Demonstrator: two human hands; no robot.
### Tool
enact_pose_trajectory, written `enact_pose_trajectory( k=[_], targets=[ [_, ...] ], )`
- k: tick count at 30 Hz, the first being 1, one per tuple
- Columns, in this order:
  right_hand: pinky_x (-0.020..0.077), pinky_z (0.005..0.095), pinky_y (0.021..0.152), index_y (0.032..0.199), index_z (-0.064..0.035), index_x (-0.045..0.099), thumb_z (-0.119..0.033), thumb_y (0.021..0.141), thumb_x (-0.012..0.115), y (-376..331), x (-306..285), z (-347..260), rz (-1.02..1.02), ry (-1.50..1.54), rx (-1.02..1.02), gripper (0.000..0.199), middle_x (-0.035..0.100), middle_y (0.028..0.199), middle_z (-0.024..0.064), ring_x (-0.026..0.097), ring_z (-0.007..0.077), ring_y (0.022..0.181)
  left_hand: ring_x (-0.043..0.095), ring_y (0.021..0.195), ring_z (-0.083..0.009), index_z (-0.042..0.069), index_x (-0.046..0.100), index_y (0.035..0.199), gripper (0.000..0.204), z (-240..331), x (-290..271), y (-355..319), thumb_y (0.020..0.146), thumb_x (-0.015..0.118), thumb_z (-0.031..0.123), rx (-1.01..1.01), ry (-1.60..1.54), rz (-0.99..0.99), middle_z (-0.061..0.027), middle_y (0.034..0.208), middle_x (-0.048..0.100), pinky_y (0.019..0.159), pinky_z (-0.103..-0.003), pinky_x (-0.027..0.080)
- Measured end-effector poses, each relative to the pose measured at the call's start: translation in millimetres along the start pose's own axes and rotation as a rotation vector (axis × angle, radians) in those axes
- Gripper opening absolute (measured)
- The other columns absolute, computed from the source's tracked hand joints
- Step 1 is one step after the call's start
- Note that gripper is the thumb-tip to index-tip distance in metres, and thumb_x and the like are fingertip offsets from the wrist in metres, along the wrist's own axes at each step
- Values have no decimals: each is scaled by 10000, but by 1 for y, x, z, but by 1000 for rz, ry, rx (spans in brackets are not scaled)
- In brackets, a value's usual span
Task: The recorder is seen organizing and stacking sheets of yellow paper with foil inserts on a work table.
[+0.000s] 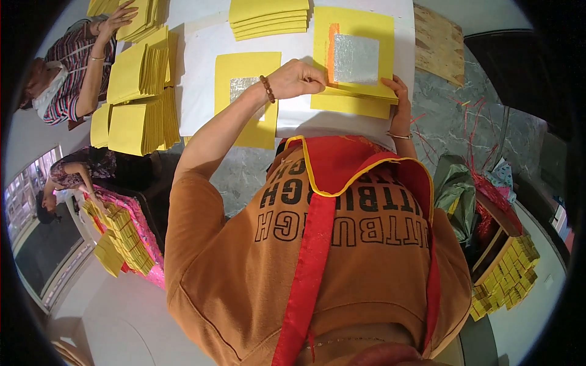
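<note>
A yellow paper sheet (386, 46) lies on the white table in front of me, with a silver square (357, 60) and an orange strip (332, 52) along that square's left side. Its near edge looks folded or slightly raised over more yellow paper. My left hand (297, 79), a beaded bracelet on its wrist, is closed with fingertips pinched at the sheet's near left edge. At the near right corner my right hand (400, 100) grips the paper, part of its fingers hidden. Under my left forearm lies another yellow sheet (247, 64) with a silver patch, partly covered.
A yellow paper stack (268, 18) sits at the table's far side. Several bundles of folded yellow paper (137, 122) line the left edge, where a co-worker's hand (116, 21) touches one. Another person works at a pink-covered table (149, 244). Red strands (473, 128) lie right.
</note>
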State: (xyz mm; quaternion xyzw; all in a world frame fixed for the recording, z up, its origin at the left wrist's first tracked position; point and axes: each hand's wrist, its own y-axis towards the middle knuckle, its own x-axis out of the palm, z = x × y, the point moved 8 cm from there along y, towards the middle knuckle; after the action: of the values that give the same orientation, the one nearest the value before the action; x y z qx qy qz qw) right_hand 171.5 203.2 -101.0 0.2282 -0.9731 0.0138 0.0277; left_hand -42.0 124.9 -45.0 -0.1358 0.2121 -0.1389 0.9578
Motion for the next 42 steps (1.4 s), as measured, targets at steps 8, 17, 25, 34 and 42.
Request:
enact_pose_trajectory(
  k=[8,17,25,34,42],
  targets=[
    [257,328,1024,1240,-28,442,-691,774,413,-2,-5,1,-103,-76,-133,811,416,1270,106,370,219,1209,499,662,-48,4,637,844,144,-9,2,4,803,568,124,-43,-113,-66,14,695,583,632,-215,416],
    [272,324,1023,1258,-45,426,-472,759,624,-3,-3,0,-140,28,-94,685,390,1278,77,372,214,1205,491,646,-54,8,640,807,134,-2,1,3,783,586,128,-72,-62,-81,7,673,578,620,-225,412],
    [258,335,1039,1269,-59,420,-197,725,614,-3,3,-13,-164,-101,-103,593,349,1295,91,347,223,1223,483,628,-62,14,639,789,133,2,2,4,769,588,135,-54,-41,-94,8,649,565,608,-235,411],
    [251,361,1041,1273,-84,428,-263,714,662,-3,2,-27,-160,-167,-169,631,327,1316,108,308,244,1246,488,620,-65,17,641,795,131,7,1,5,767,585,132,-76,13,-123,3,642,560,602,-230,412],
    [350,351,978,1087,-77,584,-17,665,656,2,1,-17,-187,-233,-116,432,340,1307,97,393,231,1181,505,649,-64,20,646,856,153,5,3,3,786,597,147,-32,16,-111,-12,684,593,624,-236,425]
  ],
)
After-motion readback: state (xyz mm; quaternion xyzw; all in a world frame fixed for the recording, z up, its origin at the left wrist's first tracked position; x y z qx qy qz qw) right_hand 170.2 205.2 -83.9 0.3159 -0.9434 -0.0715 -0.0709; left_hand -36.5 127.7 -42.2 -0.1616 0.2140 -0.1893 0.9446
